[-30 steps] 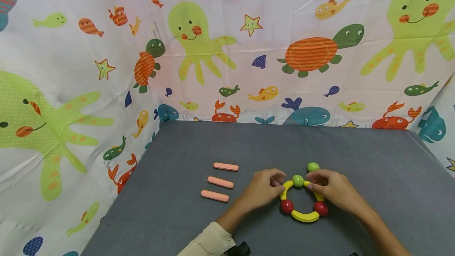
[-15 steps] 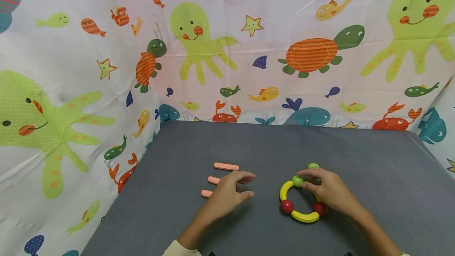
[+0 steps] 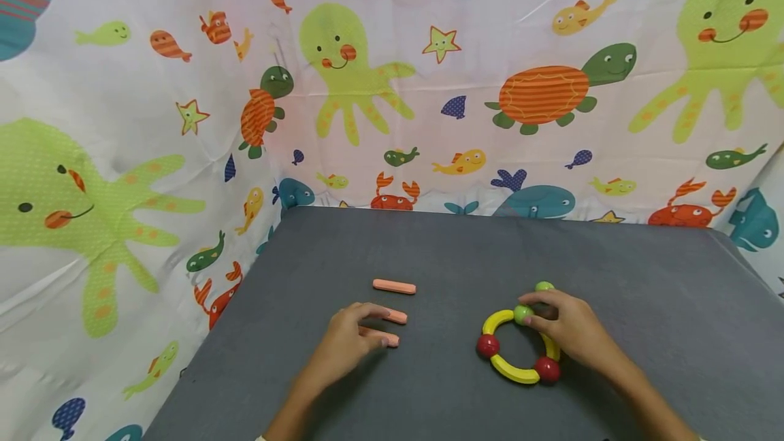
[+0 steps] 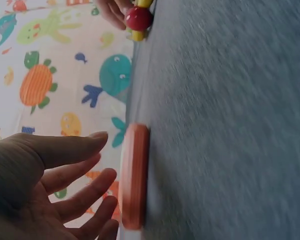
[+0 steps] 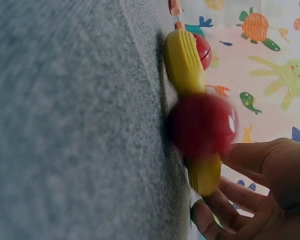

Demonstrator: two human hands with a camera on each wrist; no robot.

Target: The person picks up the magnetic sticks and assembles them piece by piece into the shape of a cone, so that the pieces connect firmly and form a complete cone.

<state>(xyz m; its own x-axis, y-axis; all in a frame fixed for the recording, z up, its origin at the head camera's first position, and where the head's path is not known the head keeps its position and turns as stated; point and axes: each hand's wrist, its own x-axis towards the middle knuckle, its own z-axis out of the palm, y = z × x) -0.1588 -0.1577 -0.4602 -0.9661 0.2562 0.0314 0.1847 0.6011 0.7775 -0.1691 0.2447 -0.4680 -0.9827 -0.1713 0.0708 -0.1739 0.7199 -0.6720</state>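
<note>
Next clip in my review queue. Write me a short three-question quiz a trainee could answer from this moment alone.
1. True or false: the left hand has lifted a pink stick clear of the grey table.
2. How many pink sticks lie on the table? A) two B) three C) five
3. Which hand touches the ring toy, and at which part?

Key
1. False. The left hand's fingers reach over the nearest pink stick, which lies flat on the table; the left wrist view shows the fingers straight beside it.
2. B. The middle stick and the far stick lie beyond it.
3. The right hand, fingertips at the green ball on the ring's far side.
</note>
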